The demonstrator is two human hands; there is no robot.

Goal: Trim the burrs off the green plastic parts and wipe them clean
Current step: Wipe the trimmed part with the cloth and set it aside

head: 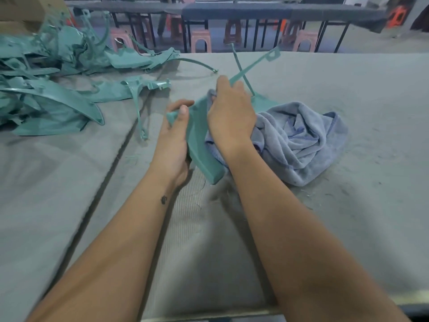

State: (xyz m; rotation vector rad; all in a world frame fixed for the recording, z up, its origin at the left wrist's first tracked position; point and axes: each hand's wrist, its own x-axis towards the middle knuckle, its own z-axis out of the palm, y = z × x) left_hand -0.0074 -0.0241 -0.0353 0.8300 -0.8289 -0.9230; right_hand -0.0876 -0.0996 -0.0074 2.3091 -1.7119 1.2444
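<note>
Where two bare forearms reach in from the near edge, a grey felt-covered table (348,205), dusty, flecked with trimmings, split by a dark seam at left. At centre, left hand (173,145) clamped on the near end of a green part (202,149), thumb on top; right hand (232,117) with fingers closed, pressing a blue-grey cloth (301,140) onto it. Thin arms of the part rising behind. At far left, a pile of parts (46,94). Beyond the table, dark benches (255,12) and pink stools (200,40), blurred.
</note>
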